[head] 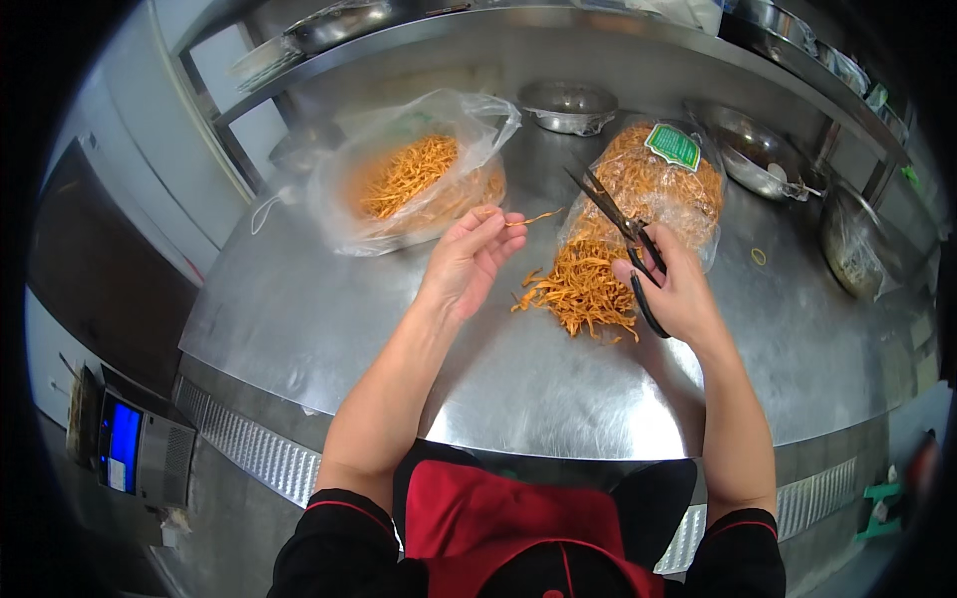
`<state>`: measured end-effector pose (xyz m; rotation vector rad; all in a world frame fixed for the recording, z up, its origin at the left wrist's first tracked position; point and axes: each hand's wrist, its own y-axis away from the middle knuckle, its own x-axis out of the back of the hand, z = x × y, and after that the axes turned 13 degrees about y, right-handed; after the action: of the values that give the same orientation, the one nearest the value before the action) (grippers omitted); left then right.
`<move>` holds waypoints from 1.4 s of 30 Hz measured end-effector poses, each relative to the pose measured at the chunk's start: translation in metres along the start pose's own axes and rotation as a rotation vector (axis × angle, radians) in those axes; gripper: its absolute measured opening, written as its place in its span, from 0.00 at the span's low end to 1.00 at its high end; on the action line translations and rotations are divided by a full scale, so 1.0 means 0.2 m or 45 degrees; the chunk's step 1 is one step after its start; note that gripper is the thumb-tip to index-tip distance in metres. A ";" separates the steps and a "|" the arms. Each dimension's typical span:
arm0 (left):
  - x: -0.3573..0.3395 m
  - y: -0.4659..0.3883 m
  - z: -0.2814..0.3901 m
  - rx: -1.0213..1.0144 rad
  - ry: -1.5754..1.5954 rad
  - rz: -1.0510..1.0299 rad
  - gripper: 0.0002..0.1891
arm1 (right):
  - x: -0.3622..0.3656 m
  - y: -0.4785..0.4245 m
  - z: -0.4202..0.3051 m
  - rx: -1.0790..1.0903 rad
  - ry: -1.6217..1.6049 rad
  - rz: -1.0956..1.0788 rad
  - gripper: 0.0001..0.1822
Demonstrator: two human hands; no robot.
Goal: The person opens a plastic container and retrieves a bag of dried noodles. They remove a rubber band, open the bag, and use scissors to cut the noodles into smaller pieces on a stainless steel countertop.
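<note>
Between the thumb and fingers of my left hand (478, 254) is a single thin orange dried strand (540, 217), its free end pointing right. My right hand (673, 288) grips black-handled scissors (632, 232), their blades spread and aimed up and left. Below the blades a loose heap of dried orange strands (591, 288) spills from the mouth of a labelled clear plastic bag (665, 194). To the upper left stands an opened translucent plastic bag (336, 202) with more orange strands (419, 172) inside. Both bags rest on the stainless steel table (523, 389).
A metal bowl (570, 112) with plastic wrap sits at the table's back. More metal bowls (762, 153) line the right side, near a yellow rubber band (758, 256). Above the back edge runs a steel shelf (523, 26) bearing pans. A device with a lit blue screen (123, 441) is at lower left.
</note>
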<state>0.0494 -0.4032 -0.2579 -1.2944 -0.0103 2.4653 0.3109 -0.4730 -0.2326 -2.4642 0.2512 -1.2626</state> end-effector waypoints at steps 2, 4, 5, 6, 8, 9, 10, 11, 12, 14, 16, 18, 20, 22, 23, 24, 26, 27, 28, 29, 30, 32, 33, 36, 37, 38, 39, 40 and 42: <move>0.01 -0.01 0.00 0.007 0.072 0.009 0.05 | 0.00 0.01 0.00 0.035 -0.007 -0.029 0.30; 0.02 -0.01 0.00 0.017 0.134 0.030 0.05 | -0.01 0.01 0.02 0.067 0.024 -0.059 0.31; 0.02 -0.01 0.00 0.019 0.160 0.045 0.05 | -0.01 0.01 0.02 0.083 0.040 -0.073 0.31; 0.02 -0.01 0.00 0.023 0.185 0.059 0.06 | -0.01 0.01 0.02 0.060 0.065 -0.145 0.32; 0.03 -0.01 0.00 0.069 0.221 0.038 0.06 | -0.04 0.01 0.04 0.086 0.066 -0.133 0.32; 0.04 -0.02 0.00 0.092 0.239 0.028 0.06 | -0.05 0.01 0.04 0.098 0.066 -0.127 0.32; 0.04 -0.02 -0.01 0.098 0.238 0.013 0.06 | -0.05 0.01 0.04 0.099 0.071 -0.135 0.33; 0.04 -0.01 -0.01 0.104 0.237 -0.002 0.05 | -0.05 0.01 0.03 0.099 0.076 -0.144 0.33; 0.04 -0.01 -0.02 0.112 0.237 -0.018 0.05 | -0.05 0.02 0.03 0.097 0.082 -0.151 0.33; 0.03 -0.01 -0.04 0.131 0.169 -0.019 0.03 | -0.04 0.02 0.02 0.103 0.057 -0.138 0.33; 0.03 -0.01 -0.04 0.150 0.134 -0.037 0.02 | -0.04 0.02 0.01 0.108 0.056 -0.154 0.33; 0.04 -0.01 -0.05 0.179 0.137 -0.074 0.02 | -0.03 0.01 0.01 0.103 0.085 -0.198 0.33; 0.03 -0.01 -0.06 0.179 0.125 -0.081 0.02 | -0.04 0.02 0.01 0.117 0.054 -0.162 0.33; 0.03 -0.01 -0.06 0.182 0.123 -0.090 0.02 | -0.04 0.02 0.02 0.119 0.041 -0.145 0.33; 0.03 -0.01 -0.06 0.187 0.127 -0.096 0.03 | -0.04 0.02 0.01 0.114 0.043 -0.145 0.33; 0.04 -0.01 -0.06 0.190 0.131 -0.102 0.03 | -0.04 0.02 0.01 0.110 0.045 -0.145 0.33; 0.03 0.00 -0.06 0.196 0.123 -0.078 0.03 | -0.02 0.01 0.00 0.099 0.066 -0.175 0.32; 0.02 0.00 -0.06 0.201 0.120 -0.067 0.03 | -0.02 0.01 0.00 0.092 0.077 -0.189 0.32; 0.02 0.00 -0.06 0.201 0.121 -0.064 0.03 | -0.02 0.01 0.00 0.096 0.082 -0.180 0.32; 0.02 -0.01 -0.06 0.202 0.122 -0.061 0.03 | -0.02 0.02 0.01 0.100 0.086 -0.171 0.32; 0.03 -0.01 -0.07 0.201 0.123 -0.057 0.03 | -0.02 0.02 0.01 0.105 0.090 -0.163 0.32; 0.02 -0.01 -0.07 0.201 0.126 -0.061 0.03 | 0.00 0.02 0.00 0.099 0.130 -0.190 0.31; 0.03 -0.01 -0.07 0.200 0.127 -0.061 0.03 | 0.00 0.02 -0.01 0.096 0.148 -0.205 0.30; 0.05 -0.01 -0.06 0.200 0.126 -0.077 0.03 | 0.01 0.01 -0.01 0.090 0.177 -0.245 0.29; 0.05 -0.02 -0.06 0.188 0.117 -0.071 0.04 | 0.01 0.01 0.00 0.093 0.170 -0.235 0.29; 0.05 -0.02 -0.06 0.176 0.109 -0.065 0.04 | 0.01 0.00 0.00 0.096 0.163 -0.225 0.28; 0.06 -0.03 -0.06 0.166 0.101 -0.056 0.04 | 0.01 0.01 0.01 0.096 0.155 -0.219 0.28; 0.06 -0.03 -0.06 0.166 0.101 -0.049 0.04 | 0.01 0.01 0.01 0.105 0.152 -0.215 0.29; 0.07 -0.03 -0.06 0.159 0.099 -0.038 0.04 | 0.03 0.00 0.00 0.129 0.146 -0.203 0.34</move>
<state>0.0535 -0.3945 -0.2749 -1.3254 0.1409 2.3487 0.3144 -0.4748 -0.2290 -2.3681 0.0193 -1.4474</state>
